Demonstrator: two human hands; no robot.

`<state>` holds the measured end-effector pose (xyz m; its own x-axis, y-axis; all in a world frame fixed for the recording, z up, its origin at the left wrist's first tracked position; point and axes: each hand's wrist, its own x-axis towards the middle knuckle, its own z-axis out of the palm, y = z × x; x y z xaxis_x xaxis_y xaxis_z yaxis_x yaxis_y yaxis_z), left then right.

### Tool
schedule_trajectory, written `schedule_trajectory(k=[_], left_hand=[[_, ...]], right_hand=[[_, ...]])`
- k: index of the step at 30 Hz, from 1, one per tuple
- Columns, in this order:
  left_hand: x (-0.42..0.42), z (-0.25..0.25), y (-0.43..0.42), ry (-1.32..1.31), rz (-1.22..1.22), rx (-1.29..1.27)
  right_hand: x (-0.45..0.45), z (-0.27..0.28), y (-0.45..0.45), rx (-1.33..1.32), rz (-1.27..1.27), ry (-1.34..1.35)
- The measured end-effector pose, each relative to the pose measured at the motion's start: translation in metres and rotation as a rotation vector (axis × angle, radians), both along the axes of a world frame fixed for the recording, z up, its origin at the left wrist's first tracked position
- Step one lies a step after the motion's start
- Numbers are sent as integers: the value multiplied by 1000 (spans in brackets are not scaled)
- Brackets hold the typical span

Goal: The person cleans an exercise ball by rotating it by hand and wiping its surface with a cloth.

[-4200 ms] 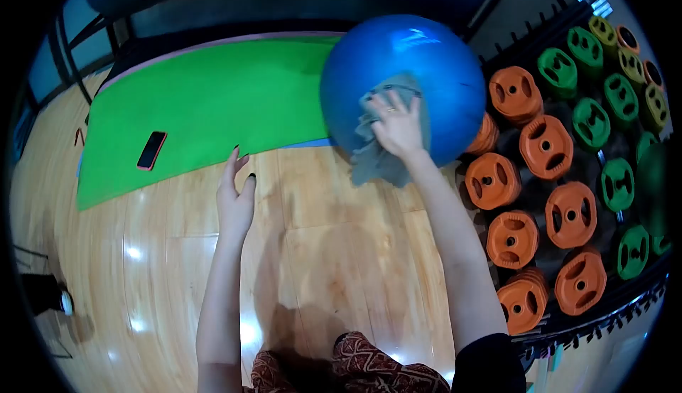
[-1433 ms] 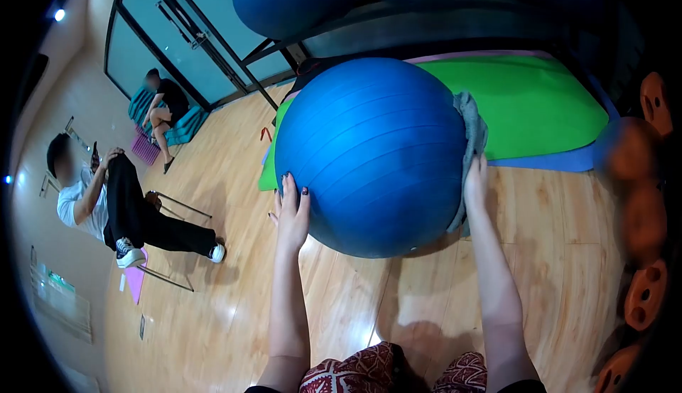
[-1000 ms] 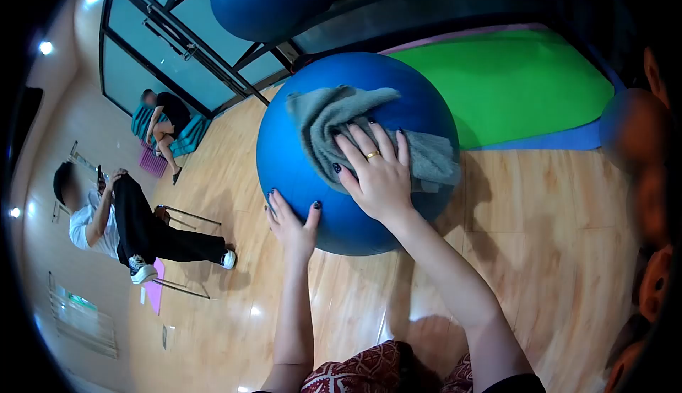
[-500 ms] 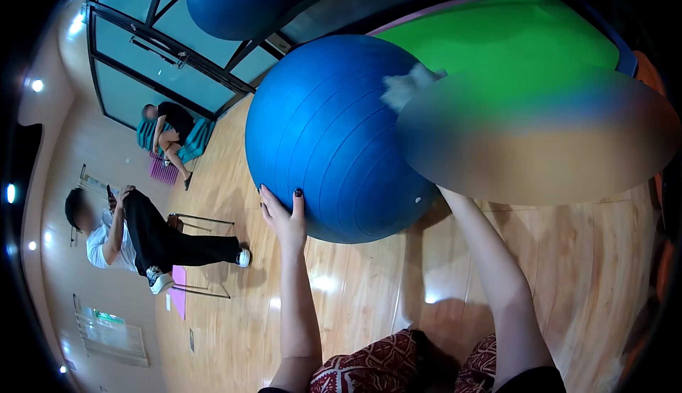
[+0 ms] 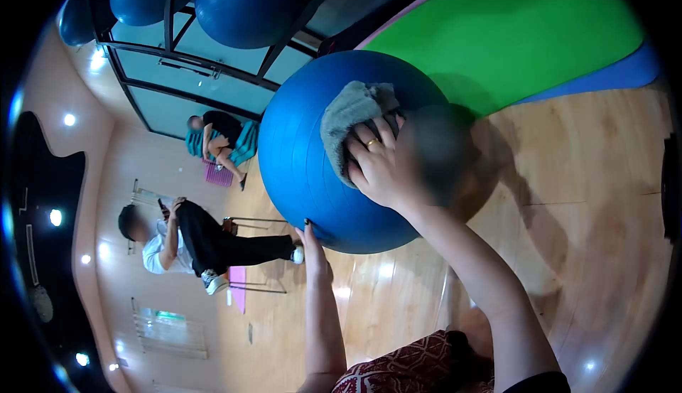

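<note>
A large blue exercise ball (image 5: 298, 151) rests on the wooden floor in front of me. My right hand (image 5: 380, 162) presses a grey cloth (image 5: 344, 116) against the ball's upper middle, its fingers bent over the fabric; a ring shows on one finger. Low on the ball's left side, my left hand (image 5: 315, 251) touches the surface, thumb up, and its other fingers are mostly hidden. A blurred patch covers the ball's right part beside my right hand.
Green mat (image 5: 511, 30) over a blue one at the upper right. More blue balls (image 5: 245, 6) on a black rack, upper left. A seated person (image 5: 213, 237) on a chair at left; another person (image 5: 222, 137) sits farther back near glass doors.
The view has turned, and the seated people appear farther right. My right hand has come from the ball's right side onto its upper middle with the cloth. My left hand stays low on the ball.
</note>
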<state>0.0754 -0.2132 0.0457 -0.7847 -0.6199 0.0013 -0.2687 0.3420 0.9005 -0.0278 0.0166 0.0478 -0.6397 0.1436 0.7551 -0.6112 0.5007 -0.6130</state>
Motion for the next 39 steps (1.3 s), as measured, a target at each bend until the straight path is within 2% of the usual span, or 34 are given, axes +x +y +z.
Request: schedule_trajectory(k=[3, 5, 7, 9, 11, 15, 17, 19, 21, 22, 25, 27, 29, 30, 31, 32, 35, 36, 39], left_hand=[[26, 1, -2, 22, -48, -27], [37, 21, 28, -144, -18, -650], [30, 47, 58, 62, -204, -1226], [15, 58, 73, -147, -406, -1509], [6, 45, 78, -196, -335, -1591], [3, 45, 75, -175, -263, -1556], [-5, 45, 69, -147, -228, -1536], [-13, 39, 74, -100, -218, -1512], [-26, 34, 85, 27, -263, -1584], [-27, 34, 99, 12, -266, -1596], [-27, 29, 130, -22, -298, -1668], [-21, 31, 145, -80, -356, -1641], [-13, 29, 151, -95, -400, -1627], [-11, 25, 148, -91, -407, -1616], [-10, 21, 143, -56, -411, -1622], [-9, 19, 139, -23, -415, -1630], [-11, 24, 131, -29, -401, -1605], [-13, 28, 132, -38, -388, -1523], [-20, 36, 128, -22, -406, -1563]], right_hand=[[-3, 0, -14, -13, 59, -9], [-4, 3, -21, -90, 109, 55], [0, 5, -28, -70, 139, 59], [5, 4, -35, -78, 166, 85], [6, 1, -35, -64, 153, 55], [-6, -28, -18, -102, 33, -21], [-15, -57, -9, -86, -40, -205], [-32, -116, -8, -55, 10, -419], [-50, -167, -19, 15, -246, -131], [-42, -158, -14, 30, -299, -194], [-23, -102, 19, -285, -54, -429], [-19, -74, 16, -278, -105, -219], [-3, -30, 20, 40, -67, -330], [0, -23, 12, -2, -42, -165], [2, -18, 6, -43, -14, 1], [3, -14, 2, -101, -13, 45], [-9, -27, 2, -116, -24, 50], [-10, -33, 5, -70, -69, -11], [-24, -68, 11, -39, -105, -253]])
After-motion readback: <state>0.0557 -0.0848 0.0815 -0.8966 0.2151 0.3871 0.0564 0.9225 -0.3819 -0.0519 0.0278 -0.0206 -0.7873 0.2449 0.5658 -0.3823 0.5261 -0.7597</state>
